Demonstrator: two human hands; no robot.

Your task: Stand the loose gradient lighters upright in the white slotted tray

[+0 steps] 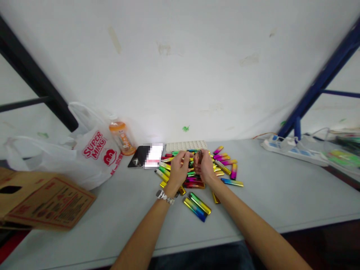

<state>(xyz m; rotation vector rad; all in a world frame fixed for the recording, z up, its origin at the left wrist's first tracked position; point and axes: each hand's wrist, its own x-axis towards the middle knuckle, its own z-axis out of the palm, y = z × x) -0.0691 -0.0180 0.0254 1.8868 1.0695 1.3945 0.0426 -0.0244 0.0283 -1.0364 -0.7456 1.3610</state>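
Note:
Many shiny flat tubes (195,185) in yellow, green, pink and blue lie in a loose pile under and around my hands. My left hand (179,168), with a silver watch (164,196) at the wrist, is over the left of the pile, its fingers pinched together. What they hold is too small to make out. My right hand (206,167) is closed just beside it, curled round a small dark shiny thing (200,156) whose kind I cannot tell. Nearer to me, a green-and-yellow tube (200,203) lies alongside a yellow-and-blue tube (194,209).
Behind the pile lies a white tray with a grid of holes (186,145). To the left are a dark tablet-like thing (140,156), an orange bottle (123,138), a white plastic bag (92,161) and a cardboard box (50,200). A power strip (294,150) lies at right.

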